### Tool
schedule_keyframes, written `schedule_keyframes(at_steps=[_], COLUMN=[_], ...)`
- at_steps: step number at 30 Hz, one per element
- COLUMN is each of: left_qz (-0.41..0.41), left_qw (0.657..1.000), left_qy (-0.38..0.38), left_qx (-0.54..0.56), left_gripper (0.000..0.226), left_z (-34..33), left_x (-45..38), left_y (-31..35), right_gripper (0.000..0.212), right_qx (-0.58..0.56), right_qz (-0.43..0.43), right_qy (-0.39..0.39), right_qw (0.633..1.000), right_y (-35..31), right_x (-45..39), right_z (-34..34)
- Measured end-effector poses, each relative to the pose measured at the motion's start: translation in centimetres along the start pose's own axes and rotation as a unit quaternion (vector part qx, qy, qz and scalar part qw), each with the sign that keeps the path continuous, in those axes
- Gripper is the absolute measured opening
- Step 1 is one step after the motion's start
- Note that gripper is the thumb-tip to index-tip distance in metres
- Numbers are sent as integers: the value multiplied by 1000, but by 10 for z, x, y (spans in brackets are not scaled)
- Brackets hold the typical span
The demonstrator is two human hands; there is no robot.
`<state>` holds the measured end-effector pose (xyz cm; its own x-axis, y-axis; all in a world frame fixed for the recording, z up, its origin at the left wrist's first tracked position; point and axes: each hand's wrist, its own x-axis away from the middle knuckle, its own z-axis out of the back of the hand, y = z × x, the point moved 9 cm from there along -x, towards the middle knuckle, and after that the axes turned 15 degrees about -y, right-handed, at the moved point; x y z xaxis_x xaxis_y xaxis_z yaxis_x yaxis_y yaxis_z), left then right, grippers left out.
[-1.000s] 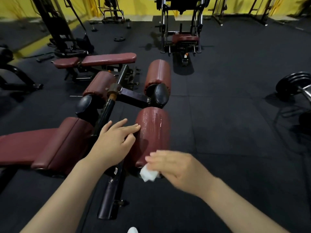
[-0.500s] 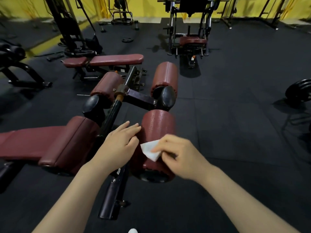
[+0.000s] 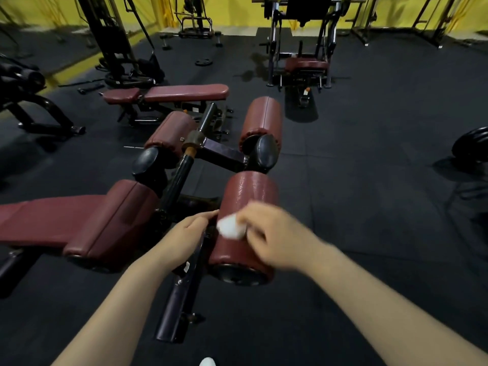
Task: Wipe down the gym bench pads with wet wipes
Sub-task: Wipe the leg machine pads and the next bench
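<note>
A maroon roller pad (image 3: pixel 250 196) lies right in front of me on the bench's black frame (image 3: pixel 182 281), its top shiny and wet. My right hand (image 3: pixel 274 239), blurred by motion, pinches a white wet wipe (image 3: pixel 231 228) against the roller's near upper side. My left hand (image 3: pixel 184 236) rests with straight fingers at the roller's left edge, over the frame. The bench's long maroon seat pad (image 3: pixel 66 220) stretches away to the left. Two more maroon rollers (image 3: pixel 261 120) (image 3: pixel 171 133) sit farther along the frame.
A flat maroon bench (image 3: pixel 169 93) stands behind. Black machines (image 3: pixel 118 48) (image 3: pixel 301 43) line the back by the yellow wall. Weight plates (image 3: pixel 472 149) lie at the right edge. Black rubber flooring (image 3: pixel 369 180) spreads to the right.
My right hand carried the wipe from the roller's near lower end up onto its top and left side. My left hand slid down a little beside the roller.
</note>
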<state>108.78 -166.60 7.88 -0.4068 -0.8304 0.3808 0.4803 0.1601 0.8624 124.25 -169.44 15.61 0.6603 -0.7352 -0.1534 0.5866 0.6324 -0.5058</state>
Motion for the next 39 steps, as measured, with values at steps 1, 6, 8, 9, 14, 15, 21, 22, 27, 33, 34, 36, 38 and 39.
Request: schedule_keyframes(at_steps=[1, 6, 8, 9, 14, 15, 21, 22, 27, 33, 34, 36, 38, 39], left_qz=[-4, -49, -33, -8, 70, 90, 4, -29, -58, 29, 20, 1, -69, -88], left_qw=[1000, 995, 997, 999, 987, 982, 992, 994, 992, 978, 981, 986, 987, 989], left_qy=[5, 28, 24, 22, -94, -119, 1, 1, 19, -41, -16, 29, 77, 83], left_qx=[-9, -87, -58, -25, 108, 117, 124, 109, 112, 204, 193, 164, 120, 85], left_gripper=[46, 46, 43, 40, 40, 35, 42, 40, 44, 34, 39, 43, 41, 41], left_z=[0, -10, -9, -7, -36, -42, 25, 17, -16, 6, 1, -11, -5, -1], left_x=[2, 7, 6, 6, -19, -21, -79, -57, 8, -64, -37, -9, 7, 5], left_y=[3, 10, 2, -5, -7, -8, -140, -124, 3, -111, -74, -19, 1, 6], right_gripper=[21, 14, 17, 20, 24, 23, 22, 22, 27, 19, 21, 22, 25, 27], right_qx=[2, -46, -44, -51, -6, 4, -35, -35, 17, -33, -30, -14, 7, 18], right_qz=[-48, -179, -83, -29, 3, -48, -91, -30, 29, -109, -43, 74, 98, 73], right_qy=[40, 128, 72, 21, 15, 54, 67, 20, -31, 91, 46, -63, -109, -91], right_qw=[998, 974, 993, 998, 1000, 997, 993, 999, 999, 989, 998, 995, 989, 993], right_y=[30, 85, 33, 4, 17, 42, 41, 14, 22, 69, 35, -25, -30, -14], right_x=[-17, -32, -5, 12, -10, -29, -27, -10, -6, -28, -18, 10, 14, 3], right_z=[14, 37, 16, 0, 7, 22, 22, 10, 8, 33, 18, -17, -23, -13])
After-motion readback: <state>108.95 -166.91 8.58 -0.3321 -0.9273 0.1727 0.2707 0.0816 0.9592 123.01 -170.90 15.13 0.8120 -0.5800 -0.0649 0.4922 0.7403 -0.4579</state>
